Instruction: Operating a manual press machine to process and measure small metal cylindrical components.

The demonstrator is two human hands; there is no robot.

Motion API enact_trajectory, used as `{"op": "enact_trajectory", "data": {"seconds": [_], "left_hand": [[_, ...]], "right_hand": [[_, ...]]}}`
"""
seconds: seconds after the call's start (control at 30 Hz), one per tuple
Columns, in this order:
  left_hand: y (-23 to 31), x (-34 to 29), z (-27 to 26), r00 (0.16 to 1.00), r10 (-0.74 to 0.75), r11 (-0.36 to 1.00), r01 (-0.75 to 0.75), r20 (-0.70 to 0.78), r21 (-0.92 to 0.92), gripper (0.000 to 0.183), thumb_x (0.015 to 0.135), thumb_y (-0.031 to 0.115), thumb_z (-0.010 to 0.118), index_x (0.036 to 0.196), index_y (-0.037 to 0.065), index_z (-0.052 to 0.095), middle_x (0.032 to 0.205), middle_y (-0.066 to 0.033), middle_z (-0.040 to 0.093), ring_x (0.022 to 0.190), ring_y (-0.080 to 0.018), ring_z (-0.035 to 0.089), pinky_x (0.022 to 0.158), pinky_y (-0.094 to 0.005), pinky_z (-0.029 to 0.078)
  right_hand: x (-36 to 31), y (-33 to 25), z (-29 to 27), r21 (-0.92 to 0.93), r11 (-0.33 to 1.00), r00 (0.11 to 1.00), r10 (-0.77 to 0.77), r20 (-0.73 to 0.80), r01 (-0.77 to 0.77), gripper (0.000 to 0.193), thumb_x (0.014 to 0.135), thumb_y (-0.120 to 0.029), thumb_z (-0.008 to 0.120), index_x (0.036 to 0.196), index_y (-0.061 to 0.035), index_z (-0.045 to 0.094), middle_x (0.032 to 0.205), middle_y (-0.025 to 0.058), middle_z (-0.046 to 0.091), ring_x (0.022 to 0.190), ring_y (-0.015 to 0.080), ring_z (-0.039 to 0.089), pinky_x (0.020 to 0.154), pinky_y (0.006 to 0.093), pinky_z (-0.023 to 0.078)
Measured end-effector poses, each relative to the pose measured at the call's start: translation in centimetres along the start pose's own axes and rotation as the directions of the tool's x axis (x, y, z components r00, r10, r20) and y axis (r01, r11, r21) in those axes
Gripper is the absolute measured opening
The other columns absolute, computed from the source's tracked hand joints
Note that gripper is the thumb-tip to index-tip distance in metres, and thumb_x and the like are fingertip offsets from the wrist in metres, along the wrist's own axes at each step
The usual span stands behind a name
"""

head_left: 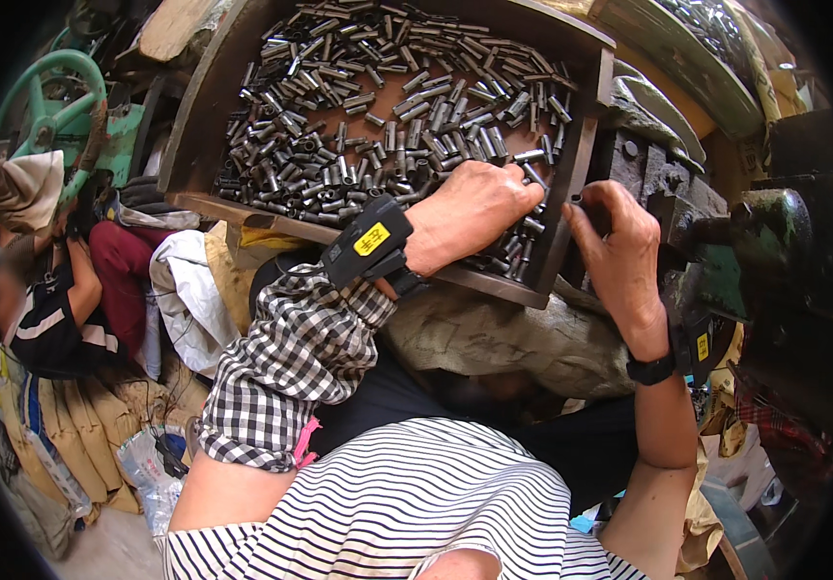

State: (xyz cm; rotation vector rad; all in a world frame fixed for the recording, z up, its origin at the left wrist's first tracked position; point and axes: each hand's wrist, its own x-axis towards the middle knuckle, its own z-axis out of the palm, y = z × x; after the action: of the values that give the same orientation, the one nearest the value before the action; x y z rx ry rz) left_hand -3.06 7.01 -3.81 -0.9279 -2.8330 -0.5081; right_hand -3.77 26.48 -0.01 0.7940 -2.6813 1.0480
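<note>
A wooden tray [576, 184] holds a heap of short metal tubes [339, 174], grey and shiny, lying in all directions. My left hand [470, 213] reaches over the tray's right part, fingers closed in a pinch, with a metal tube [535, 177] at the fingertips. Outside the tray's right wall, my right hand [615, 246] is raised, thumb and forefinger pinching a small metal tube [575, 200] seen nearly end-on. A checked sleeve cover [281, 362] is on my left forearm, and both wrists carry black strapped devices.
A dark, greasy machine [764, 242] stands close to my right hand. Grey cloth [503, 338] hangs below the tray over my lap. At far left, another person [59, 309] sits near a green handwheel [44, 121]. Brown sacking [98, 435] lies at lower left.
</note>
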Motion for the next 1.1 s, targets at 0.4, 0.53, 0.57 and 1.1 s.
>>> {"op": "enact_trajectory", "data": {"seconds": [0.4,0.53,0.57,1.1], "left_hand": [[1.0,0.2,0.3,0.992,-0.089,0.989,0.077,0.086,0.128,0.010,0.075,0.004,0.058,0.082,0.000,0.051,0.074,-0.0144,0.058,0.062,-0.0287,0.063,0.052,-0.0350,0.052],[0.5,-0.1,0.3,0.986,-0.156,0.987,0.154,0.064,0.039,0.011,0.077,0.005,0.058,0.081,0.001,0.050,0.072,-0.0155,0.058,0.064,-0.0310,0.063,0.055,-0.0364,0.052],[0.5,-0.2,0.2,0.986,-0.156,0.987,0.153,0.065,0.039,0.011,0.077,0.005,0.058,0.081,0.001,0.050,0.072,-0.0155,0.058,0.064,-0.0310,0.063,0.055,-0.0364,0.052],[1.5,0.2,-2.5,0.838,-0.194,-0.031,0.514,0.509,-0.857,0.020,0.089,0.019,0.060,0.099,0.002,0.056,0.059,0.0063,0.048,0.046,-0.0005,0.042,0.041,-0.0150,0.032]], "right_hand": [[-1.2,0.1,0.6,0.482,0.793,0.926,0.350,0.141,-0.373,0.014,0.078,-0.005,0.068,0.088,0.0002,0.061,0.071,0.0028,0.056,0.058,0.0063,0.052,0.052,0.0222,0.043],[-1.0,0.1,0.4,0.710,0.502,0.857,0.420,0.298,-0.493,0.019,0.084,-0.006,0.063,0.102,-0.0007,0.061,0.074,-0.0009,0.056,0.062,0.0025,0.052,0.052,0.0162,0.044],[-1.0,0.3,0.3,0.688,0.503,0.845,0.415,0.338,-0.522,0.022,0.086,-0.006,0.061,0.107,-0.0008,0.060,0.076,-0.0008,0.057,0.063,0.0028,0.054,0.053,0.0152,0.045],[-1.1,1.2,0.0,0.857,0.111,0.804,0.423,0.417,-0.503,0.016,0.086,-0.013,0.064,0.093,0.0006,0.059,0.075,0.0080,0.065,0.054,0.0089,0.061,0.045,0.0172,0.047]]}}
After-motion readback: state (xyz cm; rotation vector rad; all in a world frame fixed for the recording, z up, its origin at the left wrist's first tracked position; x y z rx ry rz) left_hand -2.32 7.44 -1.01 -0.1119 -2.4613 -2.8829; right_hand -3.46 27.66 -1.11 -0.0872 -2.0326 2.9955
